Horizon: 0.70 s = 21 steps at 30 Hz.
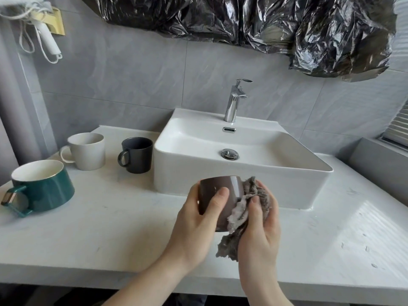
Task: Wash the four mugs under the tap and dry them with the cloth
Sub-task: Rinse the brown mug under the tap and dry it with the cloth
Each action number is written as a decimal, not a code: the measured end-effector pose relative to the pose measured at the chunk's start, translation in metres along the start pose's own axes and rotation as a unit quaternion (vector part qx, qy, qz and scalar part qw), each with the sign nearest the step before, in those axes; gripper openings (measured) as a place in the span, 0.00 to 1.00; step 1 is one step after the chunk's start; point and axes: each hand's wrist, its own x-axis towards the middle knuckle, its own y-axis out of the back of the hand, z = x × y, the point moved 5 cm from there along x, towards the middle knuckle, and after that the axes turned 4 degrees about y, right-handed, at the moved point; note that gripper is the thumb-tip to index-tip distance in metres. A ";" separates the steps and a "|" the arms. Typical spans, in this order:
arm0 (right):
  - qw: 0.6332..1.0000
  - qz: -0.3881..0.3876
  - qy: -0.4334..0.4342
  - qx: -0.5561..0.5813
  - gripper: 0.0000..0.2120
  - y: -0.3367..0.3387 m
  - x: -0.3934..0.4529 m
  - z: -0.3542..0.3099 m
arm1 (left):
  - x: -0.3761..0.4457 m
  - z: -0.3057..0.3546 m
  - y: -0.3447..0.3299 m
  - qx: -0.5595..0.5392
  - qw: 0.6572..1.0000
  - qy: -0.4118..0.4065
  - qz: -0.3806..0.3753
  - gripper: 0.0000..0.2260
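Holding brown mug (223, 195) in left hand (196, 219), fingers curled round its far side, thumb pressed on its near wall. Mug tilted, rim pointing away and left, held above front-middle of surface (106, 228), just in front of sink (242, 173) front wall. Right hand (260, 228) gripping grey cloth (247, 208), fingers and thumb curled round it, cloth bunched and pressed against mug's right side and base; loose end hanging below right palm.

Three other mugs standing upright on left part of surface:
- green mug (44, 186) at left edge, white inside, handle toward front-left corner.
- white mug (87, 151) toward back-left, handle pointing left.
- black mug (136, 154) just beside sink's left wall, not touching, handle pointing left; near white mug, apart from it.

Tap (234, 100) at back rim of sink, chrome, no water visible from spout. Drain plug (229, 153) in basin floor; basin looks dry, cannot tell for sure.

Water droplets (366, 248) on right part of surface. Black plastic sheet (254, 21) taped across wall above tap. Hair dryer (47, 38) hanging on wall at upper left, cord looped.
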 end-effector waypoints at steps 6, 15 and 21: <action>0.943 -0.179 0.215 -0.179 0.22 -0.018 -0.019 -0.026 | 0.008 0.001 0.005 -0.027 0.998 0.062 -0.006 0.23; 0.983 -0.127 0.112 -0.068 0.22 -0.010 -0.020 -0.025 | 0.009 0.018 0.011 -0.080 0.997 0.019 -0.012 0.25; 0.969 -0.152 0.178 -0.075 0.21 -0.014 -0.008 -0.036 | 0.001 0.008 0.002 -0.077 0.994 0.038 -0.062 0.24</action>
